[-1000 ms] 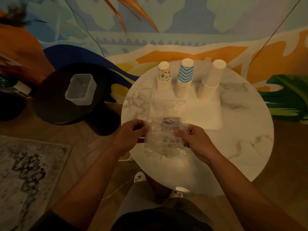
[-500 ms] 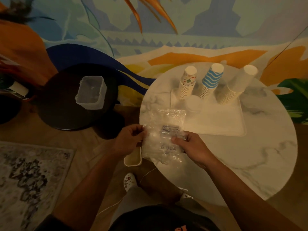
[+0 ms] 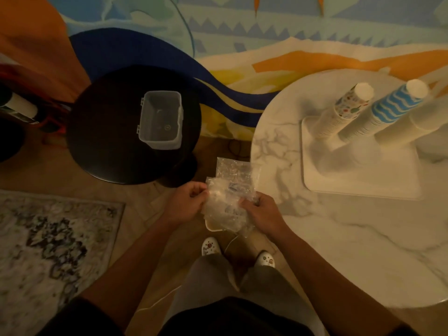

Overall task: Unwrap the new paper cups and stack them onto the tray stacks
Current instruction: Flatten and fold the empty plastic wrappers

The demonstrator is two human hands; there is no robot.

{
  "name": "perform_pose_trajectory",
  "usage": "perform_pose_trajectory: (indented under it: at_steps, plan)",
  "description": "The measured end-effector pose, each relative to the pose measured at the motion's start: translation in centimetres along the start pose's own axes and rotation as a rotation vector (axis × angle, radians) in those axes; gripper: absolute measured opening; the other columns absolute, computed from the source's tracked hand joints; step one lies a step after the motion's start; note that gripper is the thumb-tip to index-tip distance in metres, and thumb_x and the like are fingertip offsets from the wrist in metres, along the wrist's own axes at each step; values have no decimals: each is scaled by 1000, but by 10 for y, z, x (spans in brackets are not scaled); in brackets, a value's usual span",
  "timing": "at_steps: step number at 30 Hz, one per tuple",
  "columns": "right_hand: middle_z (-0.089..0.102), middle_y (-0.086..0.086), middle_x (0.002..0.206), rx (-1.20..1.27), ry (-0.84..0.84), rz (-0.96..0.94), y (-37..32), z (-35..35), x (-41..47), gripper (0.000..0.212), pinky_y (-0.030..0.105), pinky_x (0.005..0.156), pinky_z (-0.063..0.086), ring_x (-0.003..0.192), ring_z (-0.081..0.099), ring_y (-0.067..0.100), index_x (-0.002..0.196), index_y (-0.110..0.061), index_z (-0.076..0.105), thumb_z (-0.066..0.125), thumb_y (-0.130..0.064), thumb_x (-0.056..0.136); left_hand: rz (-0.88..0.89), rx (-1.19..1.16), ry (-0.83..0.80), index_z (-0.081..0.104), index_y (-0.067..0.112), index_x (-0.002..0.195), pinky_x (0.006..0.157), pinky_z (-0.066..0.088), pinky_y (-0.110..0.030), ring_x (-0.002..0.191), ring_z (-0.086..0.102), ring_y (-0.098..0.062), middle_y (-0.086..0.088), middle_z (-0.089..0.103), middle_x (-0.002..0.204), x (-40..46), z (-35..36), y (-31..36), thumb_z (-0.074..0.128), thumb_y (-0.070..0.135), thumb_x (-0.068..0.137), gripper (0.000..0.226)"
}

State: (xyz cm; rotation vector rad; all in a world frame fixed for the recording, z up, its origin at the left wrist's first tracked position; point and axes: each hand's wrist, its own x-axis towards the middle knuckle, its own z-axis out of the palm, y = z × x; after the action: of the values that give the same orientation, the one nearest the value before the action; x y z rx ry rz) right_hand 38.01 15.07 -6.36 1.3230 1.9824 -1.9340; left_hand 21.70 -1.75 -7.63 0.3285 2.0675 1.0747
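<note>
Wrapper (image 3: 229, 202) sits pinched at its edges in both your grips, left hand (image 3: 186, 204) and right hand (image 3: 263, 214), held over the floor just left of the tabletop (image 3: 339, 251); it looks emptied, so you are likely at the disposal step. Next you need somewhere to drop it, perhaps the bin (image 3: 161, 120), well clear of the three stacks on the tray (image 3: 363, 187). Dim light hides whether any cup remains inside, and the plain stack (image 3: 397, 127) is cut off at the frame edge.

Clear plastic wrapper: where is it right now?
In the head view the clear plastic wrapper sits low centre, pinched between the left hand and right hand, just off the marble table's left edge, above a small bin.
</note>
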Motion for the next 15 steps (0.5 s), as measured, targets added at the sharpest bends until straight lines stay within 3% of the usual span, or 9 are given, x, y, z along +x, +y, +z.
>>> perform_pose_trajectory:
  at_steps: [5,8,10,15]
  plan:
    - [78,5,95,32,-34,69,4,29,29,18,51,82,61,85,76,25,107,-17,73,69,-29,95,-98,-149,-56,55,23,132,82,57,-26,105,65,-7,11,63,120,24,-3,-27,66,26,97,36]
    - [78,3,99,74,-71,92,4,34,45,17,48,84,61,87,76,22,111,-18,73,68,-25,96,-195,-315,-142,57,18,134,90,60,-44,104,72,-21,-2,70,123,41,-6,-35,64,22,98,36]
    - [78,3,100,78,-86,106,5,36,56,16,50,86,60,89,76,24,110,-19,73,68,-24,96,-201,-291,-150,61,17,130,90,59,-49,103,73,-24,-6,73,118,49,-5,-40,62,20,99,31]
    - [76,0,102,121,-47,142,17,39,82,23,49,86,61,89,75,17,112,-24,68,70,-35,92,-207,-278,-81,62,12,126,78,62,-40,98,74,-24,-11,73,116,64,9,-47,63,15,99,28]
